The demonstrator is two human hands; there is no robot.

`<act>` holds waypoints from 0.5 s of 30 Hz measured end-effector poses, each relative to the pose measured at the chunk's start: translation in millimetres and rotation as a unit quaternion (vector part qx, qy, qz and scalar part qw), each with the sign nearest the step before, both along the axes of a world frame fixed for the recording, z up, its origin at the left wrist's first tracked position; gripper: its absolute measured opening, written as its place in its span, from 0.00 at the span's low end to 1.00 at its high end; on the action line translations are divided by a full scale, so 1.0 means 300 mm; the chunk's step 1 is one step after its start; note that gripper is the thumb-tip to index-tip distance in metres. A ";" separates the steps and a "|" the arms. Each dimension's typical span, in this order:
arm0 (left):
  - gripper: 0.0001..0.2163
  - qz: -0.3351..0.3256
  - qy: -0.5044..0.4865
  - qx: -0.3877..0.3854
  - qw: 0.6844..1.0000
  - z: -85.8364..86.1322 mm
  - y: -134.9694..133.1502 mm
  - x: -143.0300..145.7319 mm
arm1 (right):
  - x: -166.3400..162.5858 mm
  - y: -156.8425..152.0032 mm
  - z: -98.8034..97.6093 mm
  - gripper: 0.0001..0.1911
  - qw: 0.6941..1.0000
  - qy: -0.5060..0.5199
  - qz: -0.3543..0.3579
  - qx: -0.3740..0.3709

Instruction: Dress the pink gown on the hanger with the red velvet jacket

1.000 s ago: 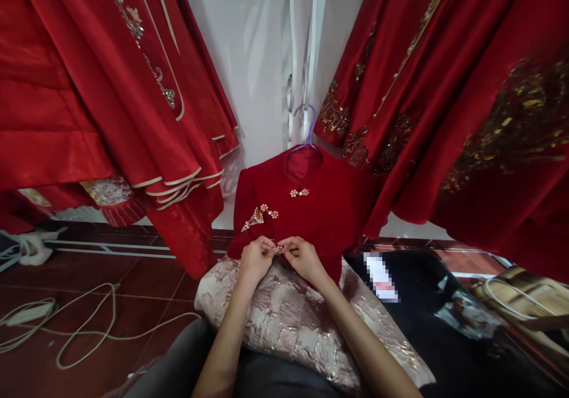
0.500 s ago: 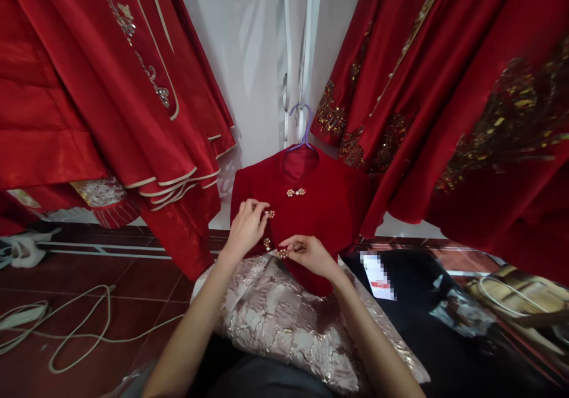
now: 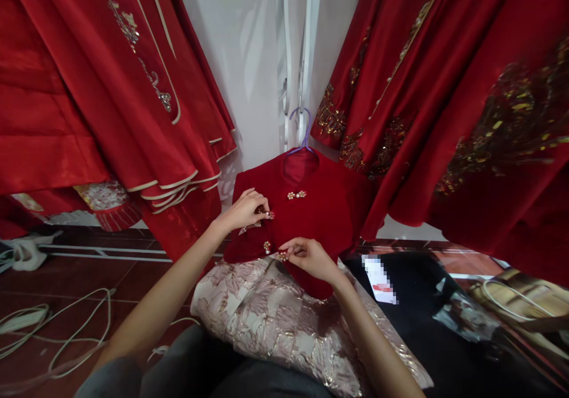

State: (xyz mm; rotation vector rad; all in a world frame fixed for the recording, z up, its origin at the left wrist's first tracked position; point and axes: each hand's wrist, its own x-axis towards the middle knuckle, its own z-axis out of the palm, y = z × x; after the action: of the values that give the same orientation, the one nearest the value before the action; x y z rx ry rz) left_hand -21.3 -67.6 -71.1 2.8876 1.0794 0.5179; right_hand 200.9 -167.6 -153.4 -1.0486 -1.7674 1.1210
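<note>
A red velvet jacket (image 3: 326,208) on a purple hanger (image 3: 306,130) lies in front of me, its lower part over a pale pink and gold brocade fabric (image 3: 267,321). My left hand (image 3: 246,209) is closed on the jacket's left front, pinching it beside a beaded flower button (image 3: 271,215). With thumb and fingers together, my right hand (image 3: 311,259) grips the front edge at a lower beaded button (image 3: 283,256). Another beaded button (image 3: 267,247) shows between the hands. Near the collar, the top clasp (image 3: 297,195) sits joined across the front.
Red garments with trim (image 3: 164,119) hang at left, and sequinned red ones (image 3: 400,119) at right. A phone (image 3: 379,279) lies on a black surface beside a clear plastic bag (image 3: 466,315). A white cable (image 3: 80,300) loops over the tiled floor.
My left hand has turned, and its forearm has swung left. The jacket's left front is drawn outward, showing more beading under the hand. My right hand keeps nearly the same place.
</note>
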 end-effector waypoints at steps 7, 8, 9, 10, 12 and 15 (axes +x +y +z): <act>0.07 -0.025 -0.015 -0.007 1.000 0.034 0.012 0.018 | 0.000 0.002 0.005 0.11 1.000 0.000 -0.009 -0.004; 0.07 -0.019 -0.026 0.000 0.999 0.044 0.009 0.033 | 0.001 0.000 0.007 0.11 1.000 -0.004 -0.002 -0.006; 0.08 -0.010 -0.042 0.012 0.999 0.052 0.006 0.052 | 0.004 -0.003 0.010 0.10 1.000 -0.010 0.009 -0.009; 0.09 -0.002 -0.060 0.031 0.998 0.060 0.004 0.076 | 0.007 -0.007 0.014 0.10 1.000 -0.017 0.022 -0.012; 0.10 0.008 -0.085 0.078 0.993 0.070 0.003 0.130 | 0.016 -0.017 0.025 0.10 0.998 -0.029 0.050 -0.020; 0.11 0.007 -0.055 0.131 0.990 0.068 0.015 0.211 | 0.041 -0.032 0.054 0.11 0.996 -0.038 0.081 -0.032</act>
State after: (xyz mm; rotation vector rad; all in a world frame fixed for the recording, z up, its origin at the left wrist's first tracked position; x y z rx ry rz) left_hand 42.1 -63.1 -50.7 3.0268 1.0904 0.8706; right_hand 213.2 -177.1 -137.3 -1.0119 -1.9154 1.2574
